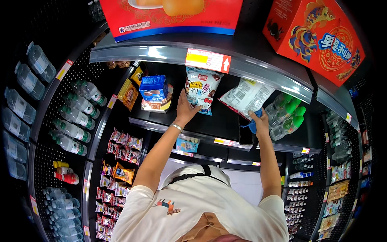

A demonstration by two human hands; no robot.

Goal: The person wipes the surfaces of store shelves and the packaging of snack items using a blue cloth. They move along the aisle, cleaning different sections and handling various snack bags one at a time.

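My left hand [188, 106] is at the lower left of a light-blue snack bag [201, 87] with a cartoon cat print, its thumb across the front. The bag stands upright on the black shelf [184, 122]. My right hand [259, 121] grips a blue cloth [253, 124] together with the lower edge of a silver-backed snack bag [246, 95]. This bag is tilted, and its printed back with a barcode faces me. Beneath the right hand lies a flat black rectangular object [246, 134], partly hidden.
Left of the bags, a blue box [153, 87] sits on a food pack [157, 106]. Green-capped bottles [287, 118] lie at the right. Overhead, a shelf edge [136, 54] carries a red-and-blue carton [175, 21] and an orange-red gift box [317, 42]. Bottle racks [72, 124] flank the left.
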